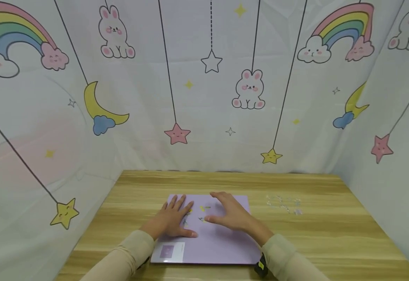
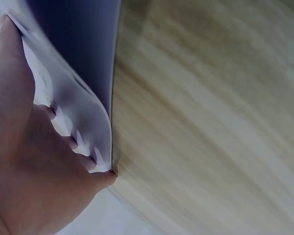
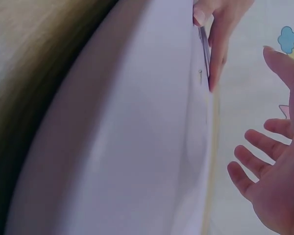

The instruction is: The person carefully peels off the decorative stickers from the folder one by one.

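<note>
Showing, head view only: folder's (image 1: 222, 248) label (image 1: 170, 252)

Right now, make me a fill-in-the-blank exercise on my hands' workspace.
The left hand lies palm ____ on the purple board.
The white label marks the board's near ____ corner.
Small pale pieces lie on the table, to the board's ____.
The table's surface shows the grain of ____.
Missing words: down; left; right; wood.
</note>
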A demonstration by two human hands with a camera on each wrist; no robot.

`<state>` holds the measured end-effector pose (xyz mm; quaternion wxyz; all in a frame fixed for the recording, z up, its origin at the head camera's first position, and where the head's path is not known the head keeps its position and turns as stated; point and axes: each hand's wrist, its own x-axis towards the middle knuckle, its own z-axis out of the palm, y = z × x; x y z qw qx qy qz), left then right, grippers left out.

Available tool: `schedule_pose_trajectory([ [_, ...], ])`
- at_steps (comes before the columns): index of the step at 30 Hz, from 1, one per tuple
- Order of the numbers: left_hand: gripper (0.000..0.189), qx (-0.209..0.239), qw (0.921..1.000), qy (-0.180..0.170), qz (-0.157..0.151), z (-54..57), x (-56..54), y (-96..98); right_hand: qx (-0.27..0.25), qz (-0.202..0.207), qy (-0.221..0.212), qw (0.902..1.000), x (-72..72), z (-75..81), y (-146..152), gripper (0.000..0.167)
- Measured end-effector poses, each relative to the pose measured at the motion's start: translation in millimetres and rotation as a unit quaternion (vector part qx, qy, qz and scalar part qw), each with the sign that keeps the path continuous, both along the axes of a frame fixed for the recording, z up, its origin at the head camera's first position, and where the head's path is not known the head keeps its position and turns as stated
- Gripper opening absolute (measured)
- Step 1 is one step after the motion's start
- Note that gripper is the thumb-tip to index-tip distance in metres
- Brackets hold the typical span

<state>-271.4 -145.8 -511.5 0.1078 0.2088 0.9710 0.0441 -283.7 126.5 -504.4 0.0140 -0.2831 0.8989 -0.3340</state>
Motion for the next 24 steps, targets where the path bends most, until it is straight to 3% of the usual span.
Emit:
schedule_pose_trajectory([
  [16,0.115,0.0,1.0,0.002,-0.006,0.2,1.2,-2.3,0.008,0.006,0.012,0.9999,-21.0,0.4,-21,0.071],
  [24,0.116,0.002,1.0,0.005,-0.006,-3.8,0.7,-4.3,0.026,0.034,0.035,0.9985,-32.0,-6.2,-22,0.038],
])
